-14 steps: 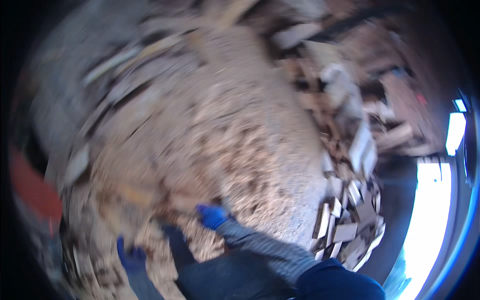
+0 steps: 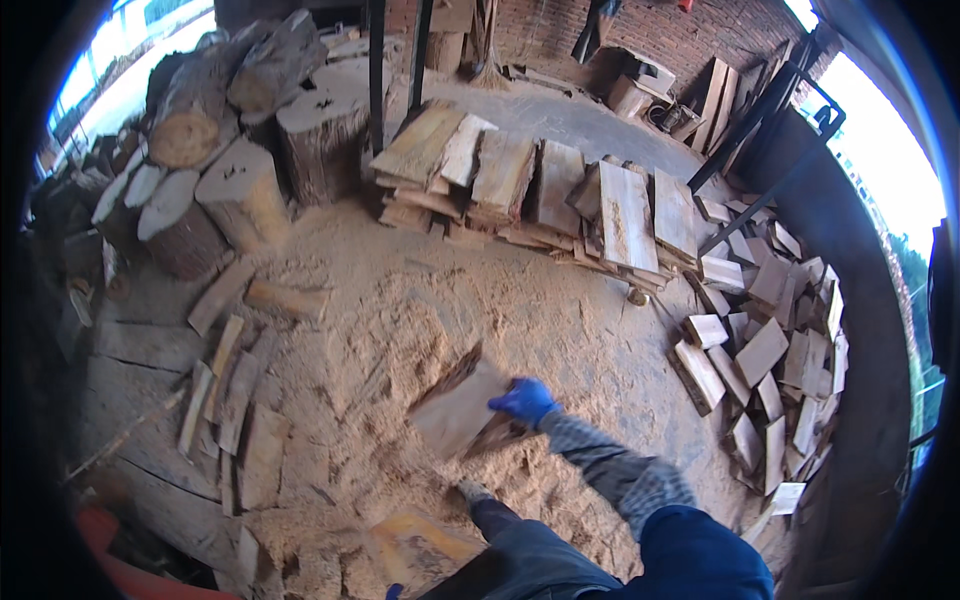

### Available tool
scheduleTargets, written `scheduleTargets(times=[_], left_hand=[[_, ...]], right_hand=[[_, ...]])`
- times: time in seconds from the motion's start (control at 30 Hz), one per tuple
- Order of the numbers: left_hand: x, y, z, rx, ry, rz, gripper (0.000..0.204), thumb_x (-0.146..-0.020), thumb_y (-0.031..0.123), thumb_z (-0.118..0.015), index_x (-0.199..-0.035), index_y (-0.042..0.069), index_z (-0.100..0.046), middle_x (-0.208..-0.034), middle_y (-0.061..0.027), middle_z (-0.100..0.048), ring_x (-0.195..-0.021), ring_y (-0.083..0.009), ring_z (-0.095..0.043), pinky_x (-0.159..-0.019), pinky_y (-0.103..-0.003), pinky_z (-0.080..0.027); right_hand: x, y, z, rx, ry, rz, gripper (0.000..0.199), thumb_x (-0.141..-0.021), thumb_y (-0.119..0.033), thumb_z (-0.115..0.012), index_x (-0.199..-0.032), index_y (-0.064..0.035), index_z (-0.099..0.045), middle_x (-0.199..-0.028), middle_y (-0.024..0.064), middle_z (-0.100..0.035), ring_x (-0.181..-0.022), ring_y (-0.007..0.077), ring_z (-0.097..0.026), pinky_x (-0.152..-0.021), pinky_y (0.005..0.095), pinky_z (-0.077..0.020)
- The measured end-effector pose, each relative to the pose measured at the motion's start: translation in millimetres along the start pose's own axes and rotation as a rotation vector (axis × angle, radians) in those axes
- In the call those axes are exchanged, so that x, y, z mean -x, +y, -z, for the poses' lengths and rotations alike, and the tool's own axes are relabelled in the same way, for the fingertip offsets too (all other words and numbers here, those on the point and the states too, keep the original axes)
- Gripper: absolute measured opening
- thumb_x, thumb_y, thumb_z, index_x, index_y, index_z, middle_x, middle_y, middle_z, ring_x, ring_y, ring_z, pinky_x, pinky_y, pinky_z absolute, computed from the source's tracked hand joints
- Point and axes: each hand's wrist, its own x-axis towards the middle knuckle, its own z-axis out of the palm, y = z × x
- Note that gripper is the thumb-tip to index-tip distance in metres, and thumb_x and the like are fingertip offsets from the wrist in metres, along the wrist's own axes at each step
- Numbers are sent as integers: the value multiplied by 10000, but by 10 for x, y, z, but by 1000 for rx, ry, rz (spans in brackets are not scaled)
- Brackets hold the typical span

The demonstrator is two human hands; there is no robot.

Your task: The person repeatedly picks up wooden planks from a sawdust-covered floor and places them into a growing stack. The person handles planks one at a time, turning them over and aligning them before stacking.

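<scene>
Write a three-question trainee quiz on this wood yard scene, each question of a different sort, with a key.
1. True or false: the right hand, in a blue glove, grips a flat wood slab.
2. Multiple choice: what covers the ground under the slab? A) water B) sawdust C) gravel
3. Fill in: the round log sections stand at the upper ____ of the view, beside the stacked planks.

Key: 1 true; 2 B; 3 left. The left hand barely shows at the lower edge, next to another slab, so its grip cannot be judged.
</scene>
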Motion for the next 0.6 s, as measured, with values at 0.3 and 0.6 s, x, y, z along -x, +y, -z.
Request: scheduleTargets(times=[0.3,0.6], left_hand=[[-52,1344,-1511,-120,54,-327,349,-880,235,-513,-1139,8,-567,-666,-7,-536,-539,-104,-437,-479,-243,-400],[-260,3039,-2280,74,-155,-2,180,-816,209,-627,-853,35,-655,-678,-58,-571,-454,-137,-481,-496,-310,-521]], right_hand=[[-890,-1474,2846,865,885,448,795,-734,-380,-684,-1357,-61,-309,-1328,203,-428,-1182,362,-463,-847,462,-475],[736,566,73,-1102,-887,-221,554,-866,-551,-518,-1078,-46,-595,-807,79,-634,-716,151,-593,-618,320,-496]])
